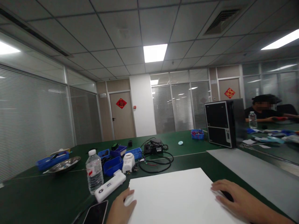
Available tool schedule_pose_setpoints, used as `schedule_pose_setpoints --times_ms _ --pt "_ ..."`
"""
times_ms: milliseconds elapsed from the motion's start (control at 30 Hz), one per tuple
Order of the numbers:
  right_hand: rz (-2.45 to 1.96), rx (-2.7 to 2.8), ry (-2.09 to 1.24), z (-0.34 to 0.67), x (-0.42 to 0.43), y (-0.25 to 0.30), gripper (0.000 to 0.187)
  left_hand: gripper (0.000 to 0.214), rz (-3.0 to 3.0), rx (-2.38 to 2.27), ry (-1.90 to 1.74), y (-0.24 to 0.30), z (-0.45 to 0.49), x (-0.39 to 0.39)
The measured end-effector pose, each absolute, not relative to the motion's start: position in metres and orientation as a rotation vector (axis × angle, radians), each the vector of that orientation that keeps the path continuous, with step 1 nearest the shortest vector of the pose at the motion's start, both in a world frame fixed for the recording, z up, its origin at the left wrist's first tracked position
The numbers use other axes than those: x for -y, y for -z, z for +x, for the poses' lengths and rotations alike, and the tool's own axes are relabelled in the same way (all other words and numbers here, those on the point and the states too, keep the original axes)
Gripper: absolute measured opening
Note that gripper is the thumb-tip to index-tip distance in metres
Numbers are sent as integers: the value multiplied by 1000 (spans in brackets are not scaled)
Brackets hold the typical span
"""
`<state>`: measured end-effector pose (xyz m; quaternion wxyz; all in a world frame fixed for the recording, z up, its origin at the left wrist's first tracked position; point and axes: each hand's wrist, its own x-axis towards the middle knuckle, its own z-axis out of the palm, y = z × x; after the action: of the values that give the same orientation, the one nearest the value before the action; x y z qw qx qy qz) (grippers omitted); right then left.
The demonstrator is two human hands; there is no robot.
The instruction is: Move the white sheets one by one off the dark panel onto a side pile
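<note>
A large white sheet [170, 199] lies in front of me at the bottom middle; whether it is paper or a stiff board I cannot make out. At its left edge, my left hand [122, 207] is closed, thumb and fingers gripping the border. My right hand [233, 199] grips the opposite edge, fingertips over the white surface. Between its thumb and fingers shows a dark patch that I cannot identify. Close by my left hand are a phone [96, 214] with a dark screen, a white elongated device [111, 186] and a clear water bottle [94, 172].
Blue bins [113, 166], a white plug-like device [128, 162] and black cables [156, 169] spread across the green table [184, 161]. A metal tray [64, 165] stands left. At right are a computer case [220, 124], a grey mat [252, 174] and a seated person [261, 113].
</note>
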<state>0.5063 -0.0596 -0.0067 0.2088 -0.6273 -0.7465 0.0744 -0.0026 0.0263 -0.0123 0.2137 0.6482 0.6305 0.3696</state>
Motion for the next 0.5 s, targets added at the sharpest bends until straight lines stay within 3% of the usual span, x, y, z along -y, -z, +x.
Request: schedule_pose_setpoints --times_ms 133,233,300,500 --pt "-2019 1929 149 543 42 14 52 43 1819 -1758 -1021 11 -3 -26" --pt "-2277 1651 308 586 33 29 64 41 1859 -1749 -1012 15 -5 -27" --pt "-2433 1461 321 609 33 40 68 40 1876 -1745 -1005 17 -5 -28" --pt "-2444 1551 207 617 39 58 49 46 1886 -1784 -967 15 -4 -25"
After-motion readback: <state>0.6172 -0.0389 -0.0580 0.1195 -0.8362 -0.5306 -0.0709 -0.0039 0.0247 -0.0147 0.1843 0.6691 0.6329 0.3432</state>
